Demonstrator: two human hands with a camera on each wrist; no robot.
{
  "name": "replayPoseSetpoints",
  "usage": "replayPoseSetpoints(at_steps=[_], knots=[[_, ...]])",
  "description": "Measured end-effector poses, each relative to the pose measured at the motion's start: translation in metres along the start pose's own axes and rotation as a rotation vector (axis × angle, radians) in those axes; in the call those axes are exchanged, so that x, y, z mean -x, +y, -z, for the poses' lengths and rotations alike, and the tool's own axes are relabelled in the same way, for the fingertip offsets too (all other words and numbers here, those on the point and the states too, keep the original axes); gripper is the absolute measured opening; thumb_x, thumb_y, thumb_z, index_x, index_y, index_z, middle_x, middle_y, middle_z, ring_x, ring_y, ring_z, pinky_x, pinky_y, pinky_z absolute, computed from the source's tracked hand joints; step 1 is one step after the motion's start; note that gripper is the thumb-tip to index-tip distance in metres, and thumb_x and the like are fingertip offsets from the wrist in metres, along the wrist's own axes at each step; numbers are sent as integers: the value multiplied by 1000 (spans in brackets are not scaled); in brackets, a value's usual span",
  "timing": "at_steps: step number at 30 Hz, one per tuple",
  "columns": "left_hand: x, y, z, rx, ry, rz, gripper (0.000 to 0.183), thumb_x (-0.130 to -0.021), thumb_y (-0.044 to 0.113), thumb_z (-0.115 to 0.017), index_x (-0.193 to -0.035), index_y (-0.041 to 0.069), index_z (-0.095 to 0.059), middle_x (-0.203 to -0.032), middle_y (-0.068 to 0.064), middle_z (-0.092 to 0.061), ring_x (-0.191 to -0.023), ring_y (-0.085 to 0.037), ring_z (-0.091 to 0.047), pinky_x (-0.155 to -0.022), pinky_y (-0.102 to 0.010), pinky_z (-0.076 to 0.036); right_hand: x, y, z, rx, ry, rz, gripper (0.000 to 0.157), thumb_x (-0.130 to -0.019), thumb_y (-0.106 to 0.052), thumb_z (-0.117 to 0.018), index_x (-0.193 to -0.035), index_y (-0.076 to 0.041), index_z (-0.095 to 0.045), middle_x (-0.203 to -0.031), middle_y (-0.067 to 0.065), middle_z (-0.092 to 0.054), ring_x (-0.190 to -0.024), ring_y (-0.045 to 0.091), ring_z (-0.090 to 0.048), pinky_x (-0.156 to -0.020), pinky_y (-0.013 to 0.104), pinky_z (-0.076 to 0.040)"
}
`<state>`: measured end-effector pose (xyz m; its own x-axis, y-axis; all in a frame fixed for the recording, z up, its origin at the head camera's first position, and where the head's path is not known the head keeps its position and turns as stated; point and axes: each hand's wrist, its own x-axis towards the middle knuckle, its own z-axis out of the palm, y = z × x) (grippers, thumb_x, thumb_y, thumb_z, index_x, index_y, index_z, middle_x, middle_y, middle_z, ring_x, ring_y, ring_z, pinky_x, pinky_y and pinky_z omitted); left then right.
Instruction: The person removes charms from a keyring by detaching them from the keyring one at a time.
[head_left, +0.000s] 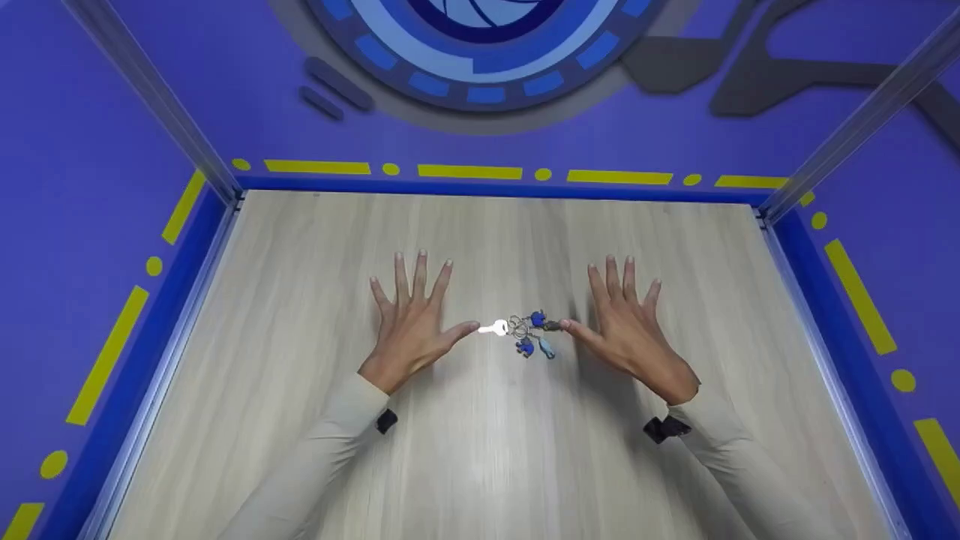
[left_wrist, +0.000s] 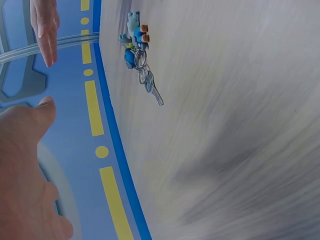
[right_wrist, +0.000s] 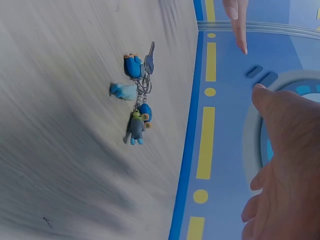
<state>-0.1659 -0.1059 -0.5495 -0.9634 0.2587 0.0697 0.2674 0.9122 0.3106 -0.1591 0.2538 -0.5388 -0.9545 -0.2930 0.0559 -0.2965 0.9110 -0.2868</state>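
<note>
A bunch of keyring charms with one key [head_left: 493, 328] lies on the table in the middle of the head view. Linked metal rings [right_wrist: 144, 85] join the key to several small figures: blue ones [right_wrist: 133, 66], a pale blue one [right_wrist: 125, 91] and a grey one [right_wrist: 136, 127]. My left hand [head_left: 411, 330] hovers left of the key, fingers spread and straight, holding nothing. On the other side my right hand [head_left: 628, 330] is likewise spread and bare. Each thumb points inward and overlooks an end of the bunch; the wrist views show both hands raised above the tabletop, apart from it.
The light wood-grain table [head_left: 480, 450] is walled on three sides by blue panels [head_left: 480, 142] with yellow marks. Metal posts [head_left: 161, 97] stand at the back corners. Black wrist straps [head_left: 666, 429] sit below the cuffs of the light sleeves [head_left: 315, 457].
</note>
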Motion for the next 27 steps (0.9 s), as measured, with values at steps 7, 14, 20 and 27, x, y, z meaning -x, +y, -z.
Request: replayPoseSetpoints(at_steps=[7, 14, 20, 27], knots=[[4, 3, -4, 2, 0, -46, 108, -97, 81, -57, -177, 17, -23, -184, -20, 0, -166, -54, 9, -118, -89, 3, 3, -2, -6, -40, 37, 18, 100, -104, -59, -68, -172, 1, -27, -179, 31, -14, -165, 56, -5, -122, 86, -5], [7, 7, -13, -6, -14, -89, 105, -99, 79, -59, -176, 15, -28, -182, -23, -12, -166, -55, 1, -119, -89, -1, 6, -3, -19, -114, 127, 62, 88, -104, -48, -73, -166, 3, -39, -173, 32, -32, -163, 56, -21, -125, 78, -18], [12, 9, -25, 10, -11, -128, 97, -101, 71, -64, -171, 8, -38, -179, -26, -21, -165, -55, -8, -121, -87, -6, 4, -5, -32, -171, 228, 126, 73, -103, -37, -78, -156, 6, -52, -158, 33, -54, -152, 55, -44, -119, 75, -35], [16, 11, -39, 49, -26, -166, 89, -104, 63, -67, -167, 6, -43, -177, -26, -28, -165, -53, -14, -124, -83, -14, 2, -6, -50, -226, 319, 220, 56, -99, -25, -84, -141, 7, -66, -138, 29, -69, -133, 51, -60, -107, 72, -48]])
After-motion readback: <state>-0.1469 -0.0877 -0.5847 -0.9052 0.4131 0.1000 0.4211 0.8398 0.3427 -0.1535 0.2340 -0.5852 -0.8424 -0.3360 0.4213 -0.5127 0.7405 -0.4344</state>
